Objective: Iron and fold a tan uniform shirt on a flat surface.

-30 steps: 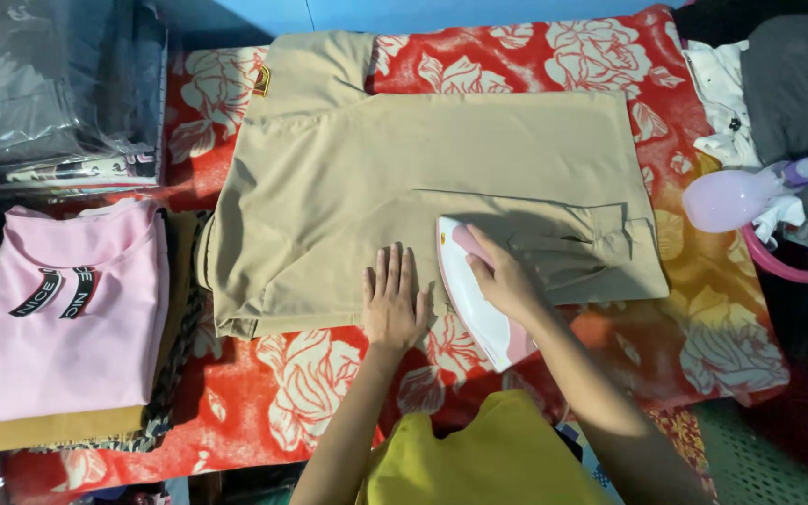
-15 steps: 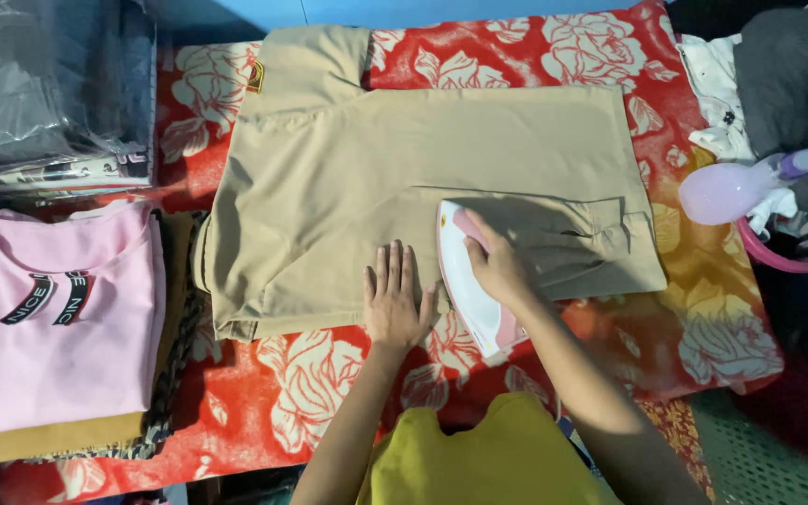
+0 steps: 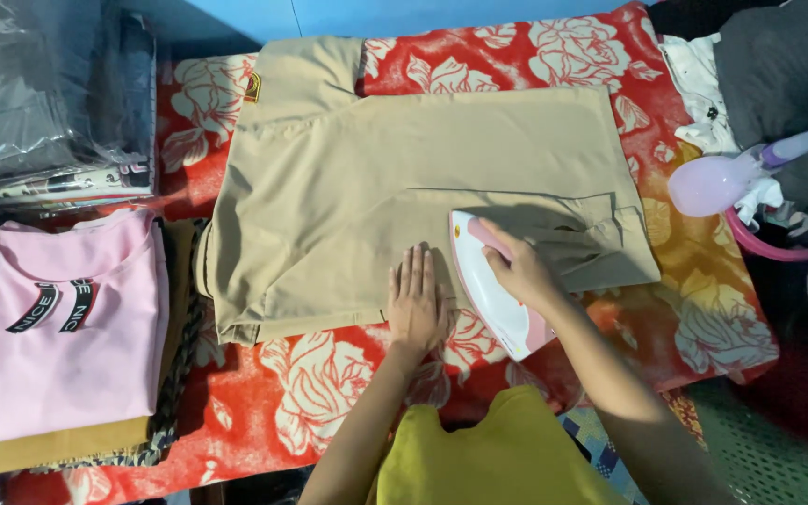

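Note:
A folded tan shirt (image 3: 376, 178) lies spread on a red cloth with white flowers (image 3: 273, 411). My left hand (image 3: 415, 304) presses flat on the shirt's near edge, fingers together and pointing away from me. My right hand (image 3: 518, 271) grips the pink handle of a white and pink clothes iron (image 3: 490, 295), which rests on the shirt's lower right part, tip pointing away and to the left. The iron sits just to the right of my left hand.
A folded pink shirt (image 3: 58, 327) tops a stack of clothes at the left. Garments in clear plastic bags (image 3: 39, 103) lie at the upper left. A pale purple spray bottle (image 3: 717, 182) and dark and white fabric sit at the right.
The iron and my right hand have slid slightly away from me along the shirt. My left hand stays flat in the same place.

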